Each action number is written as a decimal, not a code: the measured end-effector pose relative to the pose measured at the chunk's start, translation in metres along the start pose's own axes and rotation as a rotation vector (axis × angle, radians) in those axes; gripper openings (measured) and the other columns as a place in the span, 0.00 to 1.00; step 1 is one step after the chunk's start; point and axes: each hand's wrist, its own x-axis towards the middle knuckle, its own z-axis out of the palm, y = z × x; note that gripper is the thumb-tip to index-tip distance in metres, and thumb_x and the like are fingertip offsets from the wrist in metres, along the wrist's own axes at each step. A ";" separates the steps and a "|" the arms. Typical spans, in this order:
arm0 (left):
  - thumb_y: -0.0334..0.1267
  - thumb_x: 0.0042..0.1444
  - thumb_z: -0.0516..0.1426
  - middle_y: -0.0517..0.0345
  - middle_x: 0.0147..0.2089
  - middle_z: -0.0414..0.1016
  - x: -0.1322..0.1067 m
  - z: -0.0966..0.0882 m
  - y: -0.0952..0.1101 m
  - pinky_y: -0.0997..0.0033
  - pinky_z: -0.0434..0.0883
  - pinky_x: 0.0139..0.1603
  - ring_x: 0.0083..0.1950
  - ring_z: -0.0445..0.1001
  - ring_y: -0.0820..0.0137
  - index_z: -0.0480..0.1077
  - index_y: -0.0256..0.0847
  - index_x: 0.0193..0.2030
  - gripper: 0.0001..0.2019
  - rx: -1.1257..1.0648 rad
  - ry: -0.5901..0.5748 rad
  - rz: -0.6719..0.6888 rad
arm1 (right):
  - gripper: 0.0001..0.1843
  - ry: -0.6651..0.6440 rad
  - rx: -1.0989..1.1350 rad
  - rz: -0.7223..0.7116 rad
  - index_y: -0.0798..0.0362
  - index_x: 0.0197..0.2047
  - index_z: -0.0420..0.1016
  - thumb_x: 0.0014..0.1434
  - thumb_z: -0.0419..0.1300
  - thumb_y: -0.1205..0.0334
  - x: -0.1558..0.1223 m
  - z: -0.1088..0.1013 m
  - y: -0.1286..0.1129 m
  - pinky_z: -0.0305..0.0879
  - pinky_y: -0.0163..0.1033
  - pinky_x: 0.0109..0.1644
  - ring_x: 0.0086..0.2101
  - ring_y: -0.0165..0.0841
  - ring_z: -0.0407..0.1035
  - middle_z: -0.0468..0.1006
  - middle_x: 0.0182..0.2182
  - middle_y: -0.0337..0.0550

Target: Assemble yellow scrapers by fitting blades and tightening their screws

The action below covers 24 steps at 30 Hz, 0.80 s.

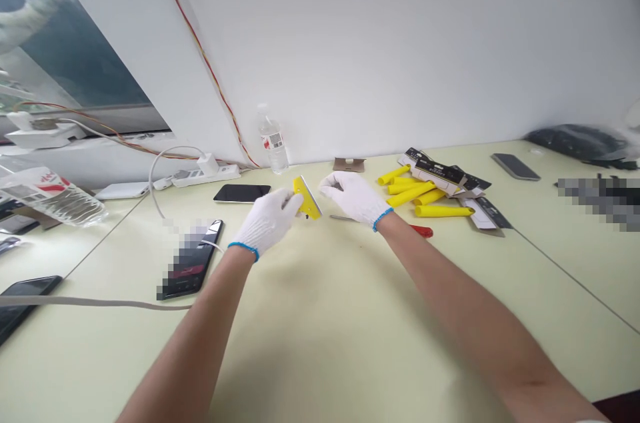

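Note:
My left hand (270,218), in a white knit glove with a blue cuff, is closed on a yellow scraper head (307,199) with a metal blade along its right edge. My right hand (354,195), gloved alike, is just right of the blade with its fingers bent together. Whatever its fingertips may hold is too small or hidden to make out. Beneath the right wrist lies a screwdriver (421,231), its thin shaft and red handle showing on either side. Several yellow tube-like handles (411,194) lie in a pile to the right, beside black-and-white cardboard packaging (440,173).
A small brown cardboard piece (349,164) and an upright water bottle (273,142) stand by the wall. Left are phones (243,194), a power strip (206,174), cables and a lying bottle (55,195). Far right are another phone (515,166) and a dark plastic-wrapped bundle (575,143).

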 end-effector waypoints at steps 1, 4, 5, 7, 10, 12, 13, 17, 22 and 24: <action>0.53 0.66 0.52 0.60 0.26 0.71 -0.002 0.008 0.003 0.70 0.60 0.30 0.28 0.67 0.70 0.65 0.42 0.29 0.19 0.029 -0.019 0.021 | 0.10 0.015 0.045 -0.001 0.57 0.40 0.78 0.69 0.59 0.60 -0.004 0.000 -0.001 0.61 0.32 0.40 0.37 0.29 0.71 0.81 0.38 0.41; 0.52 0.67 0.50 0.59 0.28 0.72 -0.006 0.028 0.010 0.68 0.58 0.30 0.29 0.66 0.68 0.66 0.43 0.31 0.18 0.080 -0.056 0.054 | 0.09 0.010 0.045 0.005 0.56 0.38 0.77 0.68 0.59 0.61 -0.012 0.007 -0.002 0.59 0.33 0.38 0.33 0.29 0.68 0.79 0.34 0.40; 0.51 0.67 0.49 0.58 0.29 0.73 -0.008 0.033 0.012 0.68 0.58 0.31 0.29 0.67 0.67 0.66 0.44 0.32 0.17 0.100 -0.062 0.050 | 0.09 0.020 0.019 0.005 0.56 0.38 0.76 0.68 0.59 0.62 -0.013 0.011 -0.002 0.58 0.34 0.39 0.34 0.29 0.68 0.79 0.34 0.41; 0.50 0.67 0.49 0.56 0.31 0.75 -0.009 0.039 0.015 0.67 0.58 0.32 0.31 0.69 0.66 0.67 0.44 0.33 0.16 0.129 -0.067 0.031 | 0.08 0.057 -0.049 -0.005 0.56 0.37 0.76 0.67 0.59 0.64 -0.014 0.017 -0.001 0.58 0.34 0.42 0.36 0.30 0.68 0.78 0.36 0.43; 0.49 0.67 0.49 0.52 0.35 0.78 -0.009 0.043 0.018 0.65 0.58 0.34 0.36 0.72 0.63 0.68 0.43 0.34 0.16 0.150 -0.052 0.009 | 0.10 0.080 -0.123 0.005 0.56 0.34 0.75 0.67 0.58 0.62 -0.016 0.020 0.000 0.56 0.35 0.42 0.36 0.31 0.66 0.77 0.35 0.44; 0.50 0.68 0.49 0.51 0.36 0.78 -0.009 0.044 0.018 0.65 0.58 0.35 0.37 0.73 0.62 0.67 0.43 0.34 0.16 0.165 -0.040 0.003 | 0.12 0.069 -0.113 0.031 0.56 0.33 0.74 0.68 0.58 0.60 -0.018 0.019 -0.002 0.56 0.35 0.41 0.34 0.30 0.66 0.76 0.33 0.43; 0.51 0.68 0.48 0.51 0.35 0.77 -0.009 0.045 0.018 0.65 0.58 0.35 0.36 0.72 0.61 0.66 0.44 0.34 0.16 0.172 -0.039 0.001 | 0.13 0.066 -0.100 0.042 0.56 0.32 0.74 0.68 0.58 0.60 -0.018 0.019 -0.004 0.56 0.35 0.40 0.34 0.30 0.65 0.76 0.32 0.43; 0.51 0.68 0.47 0.51 0.33 0.76 -0.008 0.049 0.015 0.65 0.57 0.34 0.35 0.71 0.62 0.64 0.44 0.32 0.17 0.177 -0.046 0.006 | 0.11 0.070 -0.046 0.045 0.56 0.33 0.74 0.66 0.58 0.62 -0.020 0.018 -0.006 0.57 0.35 0.40 0.34 0.30 0.66 0.78 0.34 0.42; 0.50 0.68 0.47 0.51 0.33 0.76 -0.008 0.052 0.014 0.64 0.57 0.33 0.34 0.71 0.61 0.64 0.44 0.32 0.17 0.179 -0.051 0.009 | 0.11 0.064 -0.015 0.057 0.55 0.34 0.78 0.66 0.60 0.61 -0.019 0.019 -0.001 0.59 0.35 0.41 0.35 0.30 0.69 0.80 0.35 0.42; 0.50 0.69 0.46 0.50 0.34 0.76 -0.010 0.051 0.016 0.64 0.56 0.33 0.34 0.72 0.61 0.64 0.44 0.33 0.17 0.194 -0.055 -0.007 | 0.10 0.066 -0.008 0.057 0.56 0.34 0.79 0.66 0.61 0.61 -0.019 0.018 0.000 0.60 0.35 0.41 0.34 0.30 0.70 0.80 0.35 0.42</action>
